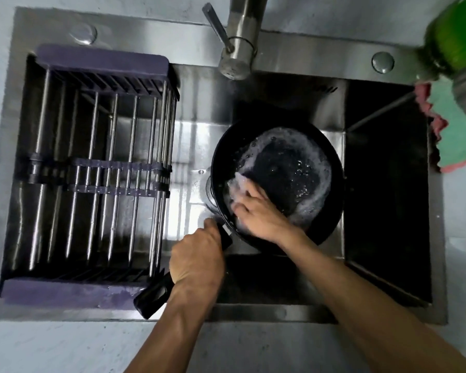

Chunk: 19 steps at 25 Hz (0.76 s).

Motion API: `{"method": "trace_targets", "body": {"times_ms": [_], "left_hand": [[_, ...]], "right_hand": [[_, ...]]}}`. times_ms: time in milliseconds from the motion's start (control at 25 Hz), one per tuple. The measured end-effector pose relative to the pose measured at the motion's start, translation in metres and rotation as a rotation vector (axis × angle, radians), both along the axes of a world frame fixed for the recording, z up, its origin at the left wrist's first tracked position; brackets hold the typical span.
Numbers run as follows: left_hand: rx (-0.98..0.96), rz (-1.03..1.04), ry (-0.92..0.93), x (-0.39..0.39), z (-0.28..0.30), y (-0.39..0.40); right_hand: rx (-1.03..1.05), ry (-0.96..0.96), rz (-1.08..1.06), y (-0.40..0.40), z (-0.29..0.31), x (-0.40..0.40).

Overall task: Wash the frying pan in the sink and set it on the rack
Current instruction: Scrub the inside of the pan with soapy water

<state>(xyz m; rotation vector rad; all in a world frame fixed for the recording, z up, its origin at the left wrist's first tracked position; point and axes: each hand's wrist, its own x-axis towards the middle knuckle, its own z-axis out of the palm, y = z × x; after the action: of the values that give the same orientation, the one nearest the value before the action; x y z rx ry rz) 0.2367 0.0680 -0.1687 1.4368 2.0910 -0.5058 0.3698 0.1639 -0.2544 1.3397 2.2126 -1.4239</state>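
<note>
A black frying pan [288, 168] sits in the steel sink [385, 184], its inside ringed with white suds. My left hand [197, 258] grips the pan's black handle [154, 294], which points toward the near left. Inside the pan at its left wall, my right hand [256, 211] presses a soapy scrubbing pad [238, 188]; the fingers cover most of the pad. The purple-and-steel rack [92, 173] spans the sink's left half and holds nothing.
The steel faucet [240, 41] hangs over the sink's back edge, with no water visibly running. A green bottle [455, 36] stands at the far right corner beside a green and pink cloth [452, 130]. Pale counter surrounds the sink.
</note>
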Motion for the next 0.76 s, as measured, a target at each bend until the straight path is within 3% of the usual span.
{"method": "trace_targets", "body": {"times_ms": [40,120,200,280,360,440,520,640,680,760], "left_hand": [[0.015,0.006,-0.017,0.0,-0.001,-0.001],[0.022,0.02,-0.044,-0.001,0.0,-0.002],[0.03,0.028,-0.061,-0.002,0.001,-0.002],[0.038,0.012,-0.064,-0.002,-0.002,-0.001],[0.036,0.004,-0.064,-0.003,-0.005,-0.002],[0.026,0.012,-0.079,-0.001,-0.002,-0.005],[0.029,-0.009,-0.073,-0.002,0.0,-0.005],[0.058,-0.015,-0.064,-0.004,-0.004,-0.001],[0.054,-0.011,-0.075,-0.003,-0.003,-0.002],[0.038,0.001,-0.094,0.0,0.003,-0.003]], "right_hand": [[0.036,-0.029,-0.076,0.024,-0.002,-0.002],[0.111,-0.31,-0.115,0.055,-0.007,0.028],[0.009,-0.46,-0.03,0.024,-0.004,0.045],[-0.078,-0.242,0.087,-0.012,0.003,0.01],[-0.089,-0.108,0.012,0.013,0.001,-0.003],[-0.05,-0.32,-0.124,0.037,-0.004,0.025],[-0.082,-0.459,-0.102,0.006,-0.003,0.034],[-0.22,-0.148,-0.068,-0.01,-0.005,-0.011],[-0.203,-0.134,-0.094,0.01,0.001,-0.006],[-0.143,-0.296,-0.124,0.036,0.002,0.027]]}}
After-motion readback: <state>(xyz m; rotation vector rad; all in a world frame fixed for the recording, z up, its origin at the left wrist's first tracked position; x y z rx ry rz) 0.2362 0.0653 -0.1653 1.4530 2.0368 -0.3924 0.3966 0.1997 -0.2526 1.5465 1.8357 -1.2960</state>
